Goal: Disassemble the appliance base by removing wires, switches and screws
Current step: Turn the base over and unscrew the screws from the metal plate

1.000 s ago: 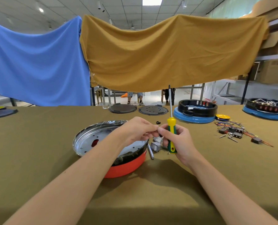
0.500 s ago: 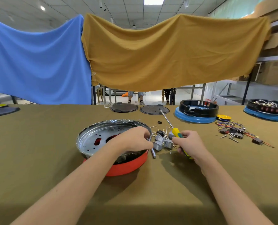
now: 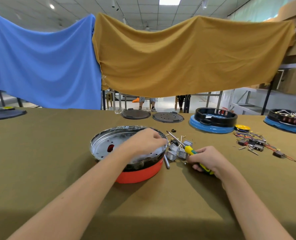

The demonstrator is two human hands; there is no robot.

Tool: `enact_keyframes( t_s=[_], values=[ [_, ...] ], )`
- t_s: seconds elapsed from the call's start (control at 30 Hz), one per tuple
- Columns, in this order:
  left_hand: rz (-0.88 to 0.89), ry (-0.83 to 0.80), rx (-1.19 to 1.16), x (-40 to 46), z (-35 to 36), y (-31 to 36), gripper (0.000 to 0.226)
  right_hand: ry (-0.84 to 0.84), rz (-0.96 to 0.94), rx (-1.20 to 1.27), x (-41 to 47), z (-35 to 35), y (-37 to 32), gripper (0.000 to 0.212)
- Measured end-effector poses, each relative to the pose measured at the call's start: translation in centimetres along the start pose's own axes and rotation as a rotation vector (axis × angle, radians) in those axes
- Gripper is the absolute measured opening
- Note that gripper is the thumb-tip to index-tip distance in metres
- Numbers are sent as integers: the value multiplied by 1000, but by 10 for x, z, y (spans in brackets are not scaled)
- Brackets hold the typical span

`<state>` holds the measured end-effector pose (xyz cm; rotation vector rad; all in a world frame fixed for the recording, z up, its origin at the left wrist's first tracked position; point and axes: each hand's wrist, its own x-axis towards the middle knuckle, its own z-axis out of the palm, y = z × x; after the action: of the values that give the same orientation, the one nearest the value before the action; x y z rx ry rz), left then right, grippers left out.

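The appliance base (image 3: 138, 174) is a red round shell with a silver metal plate (image 3: 107, 144) on top, at the table's middle. My left hand (image 3: 147, 141) lies over the plate's right rim, fingers curled at the edge; whether they hold something is hidden. My right hand (image 3: 207, 160) grips the yellow-green handle of a screwdriver (image 3: 188, 149), which lies low with its shaft pointing up-left. Small grey switch boxes (image 3: 175, 152) with wires lie between my hands.
A pile of removed wires and black switches (image 3: 254, 144) lies to the right. Two blue-and-black bases (image 3: 213, 120) (image 3: 287, 120) stand at the far right, with a yellow disc (image 3: 242, 127) between them. Two dark round covers (image 3: 168, 117) rest at the back.
My right hand has lowered the screwdriver from upright to almost flat and moved right. My left hand has shifted from the parts onto the plate's rim.
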<state>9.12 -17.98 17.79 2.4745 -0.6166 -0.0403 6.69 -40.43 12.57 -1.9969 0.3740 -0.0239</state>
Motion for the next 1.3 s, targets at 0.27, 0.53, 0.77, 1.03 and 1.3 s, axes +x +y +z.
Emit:
enact_keyframes(
  t_s=[0.27, 0.53, 0.77, 1.03, 1.3],
  values=[
    [-269, 408, 53, -22, -60, -77, 39, 8, 17, -3, 3, -2, 3, 10],
    [-463, 507, -723, -35, -63, -129, 24, 67, -153, 324, 2, 2, 4, 16],
    [-321, 581, -1173, -37, -33, -135, 49, -89, -254, 367, -11, 20, -11, 33],
    [-218, 759, -1201, -42, -28, -133, 43, -210, -311, 302, -22, 51, -35, 25],
    [-188, 775, -1423, -46, -31, -138, 28, -41, -341, 285, -8, 48, -62, 22]
  ],
)
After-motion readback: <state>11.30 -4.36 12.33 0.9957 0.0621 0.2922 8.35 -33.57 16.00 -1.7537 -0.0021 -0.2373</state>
